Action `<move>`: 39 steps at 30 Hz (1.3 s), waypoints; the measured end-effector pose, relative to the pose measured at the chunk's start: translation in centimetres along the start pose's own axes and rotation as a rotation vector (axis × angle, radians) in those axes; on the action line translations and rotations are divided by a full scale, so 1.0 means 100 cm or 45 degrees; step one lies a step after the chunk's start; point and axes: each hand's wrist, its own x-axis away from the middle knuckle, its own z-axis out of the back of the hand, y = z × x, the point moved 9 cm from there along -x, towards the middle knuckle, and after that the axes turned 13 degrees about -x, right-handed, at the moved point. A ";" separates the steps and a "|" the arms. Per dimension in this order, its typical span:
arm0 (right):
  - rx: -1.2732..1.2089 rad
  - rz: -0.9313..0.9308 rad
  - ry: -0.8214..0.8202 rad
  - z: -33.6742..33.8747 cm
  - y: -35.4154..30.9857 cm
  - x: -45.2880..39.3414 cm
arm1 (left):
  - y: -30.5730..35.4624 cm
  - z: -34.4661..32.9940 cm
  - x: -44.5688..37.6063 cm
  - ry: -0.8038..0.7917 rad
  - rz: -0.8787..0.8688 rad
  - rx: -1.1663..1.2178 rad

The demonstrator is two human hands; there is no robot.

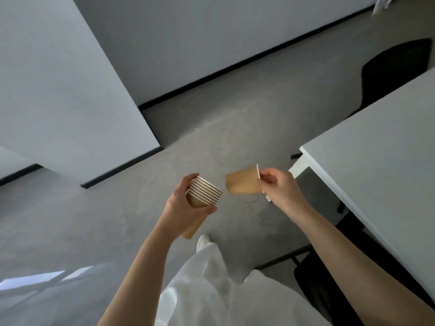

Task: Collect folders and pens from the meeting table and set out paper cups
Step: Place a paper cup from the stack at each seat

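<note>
The left hand (188,203) is wrapped around a stack of paper cups (204,193), fingers curled over the far side and the thumb under the near side, so that the nested white rims fan out toward the right. The bottom of the stack sticks out below the wrist. The right hand (280,184) pinches the white rim of a single paper cup (242,180), thumb and fingers closed on the edge; this cup lies on its side in the air, its base pointing left toward the stack. The two hands are held apart, with a narrow gap between the single cup and the top of the stack, and both are above the floor (117,220), not over the bench.

The white bench (381,142) stands to the right of the right hand, its near corner just beyond the knuckles. A black chair (395,71) sits behind its far edge. Below the forearms hang white trousers (211,290) and a white shoe (203,241) on the grey floor. White walls (58,90) with black skirting rise at the left and back
</note>
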 end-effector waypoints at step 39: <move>0.084 -0.391 0.910 0.282 -0.028 -0.385 | 0.387 -0.151 -0.543 -0.750 -0.691 -0.161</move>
